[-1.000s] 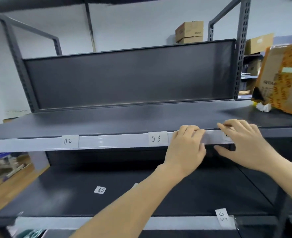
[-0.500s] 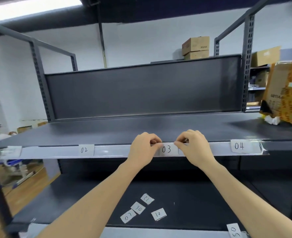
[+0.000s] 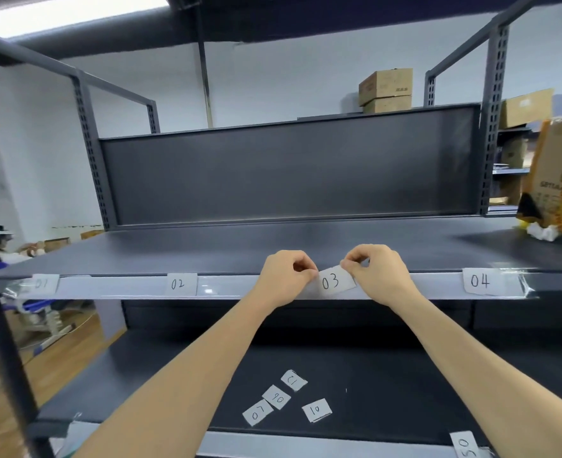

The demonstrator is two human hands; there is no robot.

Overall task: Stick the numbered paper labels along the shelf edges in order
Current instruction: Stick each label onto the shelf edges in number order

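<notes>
The bottom edge cuts off label 05 (image 3: 464,445).

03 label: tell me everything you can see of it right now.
The 03 label is a small, roughly square slip of white paper with "03" handwritten in dark ink. It sits slightly tilted, right side higher, on the pale strip along the upper shelf's front edge, between the 02 label and the 04 label. The left hand pinches its left edge, the right hand its upper right corner.
</notes>
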